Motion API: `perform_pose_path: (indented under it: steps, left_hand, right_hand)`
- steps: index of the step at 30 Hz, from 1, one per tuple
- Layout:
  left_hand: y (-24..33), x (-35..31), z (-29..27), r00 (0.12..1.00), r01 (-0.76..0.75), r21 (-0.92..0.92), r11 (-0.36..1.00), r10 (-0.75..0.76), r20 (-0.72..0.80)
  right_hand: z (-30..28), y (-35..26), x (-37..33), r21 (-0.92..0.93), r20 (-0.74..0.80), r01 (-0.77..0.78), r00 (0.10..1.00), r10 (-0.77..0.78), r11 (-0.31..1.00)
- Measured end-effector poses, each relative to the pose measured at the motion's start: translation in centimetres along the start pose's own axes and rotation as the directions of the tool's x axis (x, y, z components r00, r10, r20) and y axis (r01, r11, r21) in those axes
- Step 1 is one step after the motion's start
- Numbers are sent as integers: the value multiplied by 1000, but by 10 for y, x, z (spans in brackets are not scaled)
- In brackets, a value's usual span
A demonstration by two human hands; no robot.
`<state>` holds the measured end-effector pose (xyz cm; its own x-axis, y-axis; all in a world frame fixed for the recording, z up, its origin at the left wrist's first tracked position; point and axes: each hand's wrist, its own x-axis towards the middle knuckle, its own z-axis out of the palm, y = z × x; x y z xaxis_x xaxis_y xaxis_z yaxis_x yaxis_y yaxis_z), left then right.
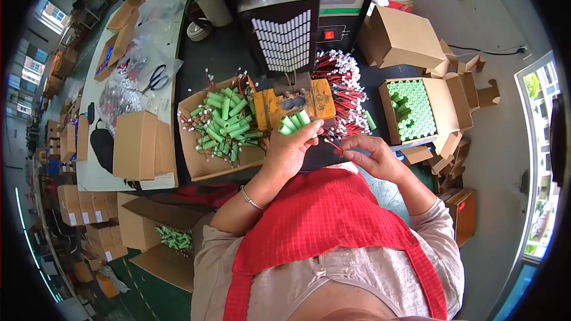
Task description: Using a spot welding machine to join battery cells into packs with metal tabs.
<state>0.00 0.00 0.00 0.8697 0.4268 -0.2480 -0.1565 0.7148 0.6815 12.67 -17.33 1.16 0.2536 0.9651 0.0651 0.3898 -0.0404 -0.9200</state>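
Observation:
My left hand [288, 150] is closed around several green cylindrical battery cells [295, 122], their ends pointing up in front of the machine. Beside it, my right hand [376, 158] pinches a thin red-and-black wire lead [336, 147] close to the cells. Just beyond my hands is a worn yellow metal block [323, 100], under the welding machine's black head [284, 38]. A pile of wire leads with white connectors [344, 86] lies to its right. Left of it, an open cardboard box [201, 169] holds green cells with wires attached.
An open box of upright green cells [410, 110] stands at the right, beside a closed carton [407, 35]. Scissors [156, 78] and plastic bags lie on the left table with a brown carton [135, 145]. A lower box [160, 261] holds more cells.

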Motion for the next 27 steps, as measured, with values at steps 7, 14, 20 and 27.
perform_pose_path:
  steps: [7,14,20,27]
  left_hand:
    - [7,-14,-6,998,-50,84,995,52,-25]
    - [44,9,-26,771,-502,853,145,522,365]
    - [40,25,-34,778,-462,876,141,538,324]
    - [49,22,-23,847,-343,931,123,468,250]
  right_hand:
    - [34,-23,42,311,-178,-265,927,329,913]
    - [22,-15,73,297,-243,-173,937,250,939]
    - [18,-15,93,198,-149,-231,953,262,953]
    - [16,-12,105,154,-114,-234,961,253,960]
